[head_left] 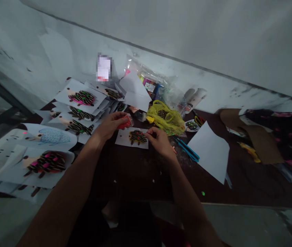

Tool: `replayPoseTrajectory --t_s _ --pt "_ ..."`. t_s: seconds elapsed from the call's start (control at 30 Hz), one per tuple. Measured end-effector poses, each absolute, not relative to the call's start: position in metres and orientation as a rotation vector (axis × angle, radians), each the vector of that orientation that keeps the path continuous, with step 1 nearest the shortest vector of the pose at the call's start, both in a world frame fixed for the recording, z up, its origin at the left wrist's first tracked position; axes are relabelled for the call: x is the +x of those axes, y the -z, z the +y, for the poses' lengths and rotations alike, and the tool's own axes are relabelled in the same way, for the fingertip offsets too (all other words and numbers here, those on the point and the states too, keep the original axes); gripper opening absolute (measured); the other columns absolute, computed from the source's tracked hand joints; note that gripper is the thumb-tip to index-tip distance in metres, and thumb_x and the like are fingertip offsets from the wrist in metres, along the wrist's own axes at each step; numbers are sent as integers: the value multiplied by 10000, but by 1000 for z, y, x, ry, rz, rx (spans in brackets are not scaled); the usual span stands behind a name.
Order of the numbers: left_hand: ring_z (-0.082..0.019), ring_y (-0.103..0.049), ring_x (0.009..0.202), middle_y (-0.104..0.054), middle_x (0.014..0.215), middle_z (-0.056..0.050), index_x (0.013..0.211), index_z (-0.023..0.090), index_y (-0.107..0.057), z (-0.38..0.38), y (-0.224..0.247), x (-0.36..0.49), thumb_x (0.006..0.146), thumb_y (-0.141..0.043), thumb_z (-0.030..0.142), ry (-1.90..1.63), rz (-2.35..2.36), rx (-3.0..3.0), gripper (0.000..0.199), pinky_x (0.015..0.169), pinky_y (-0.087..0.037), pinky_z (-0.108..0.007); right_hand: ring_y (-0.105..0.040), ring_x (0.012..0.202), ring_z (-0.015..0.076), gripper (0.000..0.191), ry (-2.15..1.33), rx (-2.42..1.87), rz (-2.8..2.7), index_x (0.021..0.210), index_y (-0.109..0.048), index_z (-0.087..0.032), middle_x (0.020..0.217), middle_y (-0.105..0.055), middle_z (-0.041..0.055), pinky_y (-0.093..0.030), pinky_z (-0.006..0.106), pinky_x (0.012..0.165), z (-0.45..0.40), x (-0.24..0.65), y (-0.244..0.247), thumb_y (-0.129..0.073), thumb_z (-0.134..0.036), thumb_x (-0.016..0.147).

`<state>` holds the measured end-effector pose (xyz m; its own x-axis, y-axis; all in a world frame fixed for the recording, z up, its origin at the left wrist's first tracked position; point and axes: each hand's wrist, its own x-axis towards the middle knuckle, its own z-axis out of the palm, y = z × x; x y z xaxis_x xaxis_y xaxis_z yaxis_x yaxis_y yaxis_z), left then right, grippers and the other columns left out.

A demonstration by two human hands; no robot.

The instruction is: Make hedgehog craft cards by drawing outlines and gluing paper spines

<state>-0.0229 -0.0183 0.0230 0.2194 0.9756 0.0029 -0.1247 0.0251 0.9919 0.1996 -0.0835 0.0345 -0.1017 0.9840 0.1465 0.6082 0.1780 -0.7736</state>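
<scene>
A small white card [120, 141] lies on the dark table in front of me, bearing a hedgehog figure [137, 137] with dark spines, a yellowish edge and red bits. My left hand [112, 124] is closed round a soft red lump in clear plastic wrap [125, 122], just above the card's upper left. At the card's right edge, the fingertips of my right hand [158, 139] are pinched together by the hedgehog's spines. Whatever sits between those fingertips is too small to make out.
Stacked hedgehog cards [80, 97] rise at the left. Behind the card lie a yellow plastic bag [166, 118] and clear packaging [170, 91]. A blue tool [187, 149] and a white sheet [210, 151] are at right. A phone-like screen [104, 68] leans against the wall.
</scene>
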Motion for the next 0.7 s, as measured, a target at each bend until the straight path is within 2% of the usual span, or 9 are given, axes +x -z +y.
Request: replayPoseTrajectory --t_s 0.07,0.27,0.37,0.5,0.7 --pt "-158 -628 695 -696 792 -33 907 175 -678 -18 -24 -23 698 -763 468 -1089 966 1220 369 669 -498 -290 -519 638 129 245 -668 -1520 -1853 699 -600 -187 679 -607 -8 -364 250 619 -85 198 -37 -574 -349 882" --pt "-155 -638 700 -700 770 -26 924 171 -683 -20 -28 -22 702 -776 452 -1071 938 1195 369 681 -512 -286 -561 699 133 71 -729 -1492 -1835 813 -647 -188 788 -665 -2 -400 241 673 -83 200 -30 -577 -198 811" --pt "-156 -642 704 -703 777 -26 929 173 -685 -20 -28 -22 702 -775 435 -1074 939 1181 358 684 -515 -286 -569 696 133 54 -752 -1485 -1816 802 -651 -187 796 -674 -1 -406 237 661 -83 199 -29 -611 -224 801" --pt "-164 -638 709 -703 811 -31 936 181 -681 -18 -25 -22 703 -758 452 -1064 956 1207 367 663 -500 -287 -580 685 145 172 -648 -1543 -1894 758 -670 -191 749 -682 13 -411 256 672 -85 195 -34 -596 -297 871" --pt "-142 -624 667 -689 794 -31 947 179 -676 -18 -23 -21 705 -772 441 -1056 941 1179 369 613 -472 -261 -643 846 184 131 -572 -1517 -1927 882 -737 -210 917 -736 44 -464 298 800 -83 194 -30 -620 -185 830"
